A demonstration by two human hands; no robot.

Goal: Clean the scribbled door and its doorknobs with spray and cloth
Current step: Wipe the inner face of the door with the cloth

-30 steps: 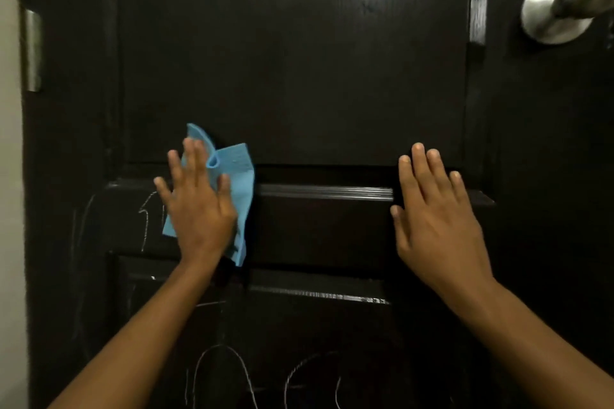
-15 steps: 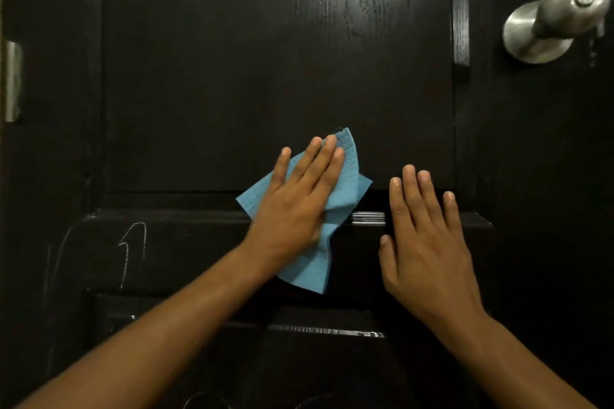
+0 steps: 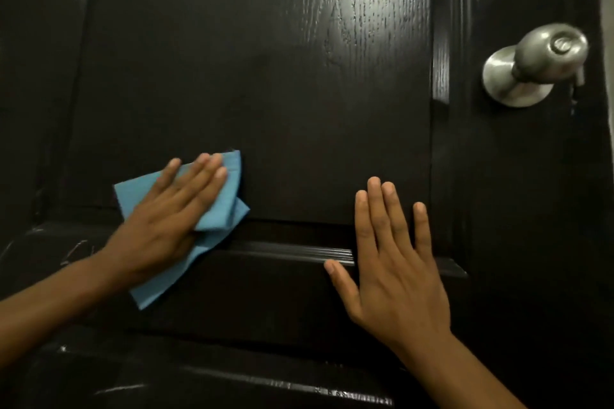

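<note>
Blue cloth (image 3: 219, 199) under left hand (image 3: 166, 226)

No legible text, label, brand, number or sign appears on any surface. The door (image 3: 265, 76) carries faint pale scribble marks (image 3: 78, 251) near its left edge, on the dark rail just left of the left wrist (strokes too blurred and too partial to read as any character). The doorknob (image 3: 545, 60) near the right edge shows a round centre detail with no readable marking. The blue cloth (image 3: 229, 186) bears no print.
</note>
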